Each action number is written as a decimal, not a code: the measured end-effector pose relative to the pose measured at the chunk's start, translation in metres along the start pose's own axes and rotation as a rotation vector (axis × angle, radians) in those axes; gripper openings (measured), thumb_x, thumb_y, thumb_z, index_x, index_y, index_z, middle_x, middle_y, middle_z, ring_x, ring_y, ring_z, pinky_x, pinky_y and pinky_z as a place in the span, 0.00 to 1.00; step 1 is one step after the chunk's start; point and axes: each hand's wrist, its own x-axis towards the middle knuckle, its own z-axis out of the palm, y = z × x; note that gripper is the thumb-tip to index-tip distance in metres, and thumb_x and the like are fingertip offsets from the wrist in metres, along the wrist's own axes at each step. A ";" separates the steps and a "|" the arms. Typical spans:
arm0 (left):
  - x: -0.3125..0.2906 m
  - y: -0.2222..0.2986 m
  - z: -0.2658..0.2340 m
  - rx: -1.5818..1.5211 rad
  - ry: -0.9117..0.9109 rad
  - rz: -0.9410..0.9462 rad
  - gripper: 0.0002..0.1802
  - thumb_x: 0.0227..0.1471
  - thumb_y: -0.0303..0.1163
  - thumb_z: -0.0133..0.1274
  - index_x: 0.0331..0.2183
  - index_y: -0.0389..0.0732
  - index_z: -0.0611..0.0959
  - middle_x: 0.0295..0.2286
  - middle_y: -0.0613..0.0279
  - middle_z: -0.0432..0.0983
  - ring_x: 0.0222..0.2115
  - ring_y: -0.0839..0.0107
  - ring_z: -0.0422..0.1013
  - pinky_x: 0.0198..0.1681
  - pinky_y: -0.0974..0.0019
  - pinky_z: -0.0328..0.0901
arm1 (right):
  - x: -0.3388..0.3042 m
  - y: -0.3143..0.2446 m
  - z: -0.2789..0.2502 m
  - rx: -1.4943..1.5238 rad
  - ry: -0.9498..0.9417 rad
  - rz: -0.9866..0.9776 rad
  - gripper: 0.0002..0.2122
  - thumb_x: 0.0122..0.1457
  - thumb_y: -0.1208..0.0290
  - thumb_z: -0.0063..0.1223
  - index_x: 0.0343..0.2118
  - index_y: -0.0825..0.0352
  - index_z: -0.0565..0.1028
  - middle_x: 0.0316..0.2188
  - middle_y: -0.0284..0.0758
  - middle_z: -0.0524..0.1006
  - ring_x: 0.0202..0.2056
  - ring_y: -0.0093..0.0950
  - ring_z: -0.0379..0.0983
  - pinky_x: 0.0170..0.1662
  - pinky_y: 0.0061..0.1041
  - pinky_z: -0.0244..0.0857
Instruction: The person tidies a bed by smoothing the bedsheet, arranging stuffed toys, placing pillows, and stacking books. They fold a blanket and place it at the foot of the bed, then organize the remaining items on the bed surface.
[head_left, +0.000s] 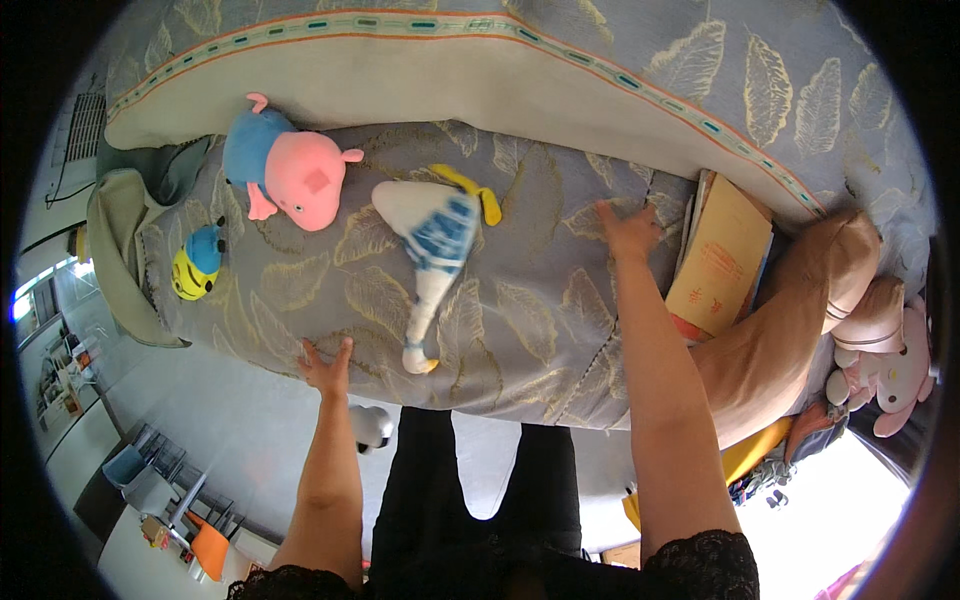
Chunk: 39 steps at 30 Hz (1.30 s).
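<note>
My left hand [325, 368] is at the front edge of the grey leaf-patterned sofa seat [520, 320], fingers spread and nothing in them. Farther back, my right hand [632, 232] reaches over the seat with its fingers apart, also holding nothing, just left of a stack of books with a tan paper cover [722, 255]. Between the hands lies a white goose plush [436, 285] with a blue-patterned body and yellow feet. At the back left rests a pink pig plush [305, 180] in a blue top. A small yellow-and-blue plush [198, 265] lies near the seat's left end.
A brown cushion [775, 330] leans at the right end, with a pink-and-white plush [890, 370] beyond it. A beige cover with an orange-edged trim [400, 65] runs along the backrest. On the floor sit a white-and-dark object [370, 428] and an orange chair [208, 548].
</note>
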 end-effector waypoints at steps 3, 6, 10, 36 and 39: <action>-0.018 0.030 -0.008 0.227 -0.040 -0.113 0.60 0.36 0.64 0.58 0.61 0.43 0.50 0.59 0.40 0.38 0.59 0.42 0.40 0.58 0.43 0.43 | 0.000 0.001 0.003 -0.049 0.032 0.059 0.50 0.39 0.43 0.62 0.59 0.72 0.51 0.55 0.56 0.55 0.55 0.53 0.54 0.54 0.43 0.55; -0.031 0.025 -0.005 0.226 -0.045 0.153 0.53 0.40 0.56 0.59 0.59 0.39 0.54 0.58 0.40 0.42 0.59 0.44 0.42 0.58 0.45 0.44 | 0.004 -0.003 -0.012 0.013 0.037 0.063 0.50 0.39 0.44 0.62 0.59 0.74 0.51 0.55 0.57 0.56 0.54 0.51 0.56 0.55 0.40 0.55; -0.071 0.102 0.012 0.033 -0.025 0.706 0.43 0.44 0.48 0.59 0.56 0.40 0.60 0.58 0.40 0.45 0.58 0.46 0.45 0.58 0.47 0.45 | 0.048 0.013 0.022 0.318 0.233 0.063 0.44 0.41 0.49 0.61 0.57 0.72 0.56 0.53 0.55 0.62 0.51 0.47 0.63 0.54 0.37 0.57; -0.070 0.500 0.178 -1.338 -0.979 -0.071 0.18 0.53 0.31 0.51 0.44 0.32 0.71 0.39 0.52 0.73 0.42 0.57 0.70 0.52 0.52 0.61 | 0.037 -0.024 -0.006 1.339 -0.341 0.130 0.15 0.55 0.73 0.51 0.46 0.70 0.66 0.32 0.42 0.74 0.30 0.32 0.73 0.32 0.28 0.70; -0.097 0.544 0.138 -1.308 -1.192 0.345 0.15 0.52 0.28 0.50 0.42 0.33 0.73 0.39 0.52 0.74 0.43 0.57 0.70 0.54 0.52 0.59 | 0.058 -0.003 -0.006 1.661 -0.369 0.216 0.14 0.58 0.73 0.49 0.45 0.71 0.64 0.31 0.40 0.73 0.27 0.28 0.73 0.28 0.25 0.71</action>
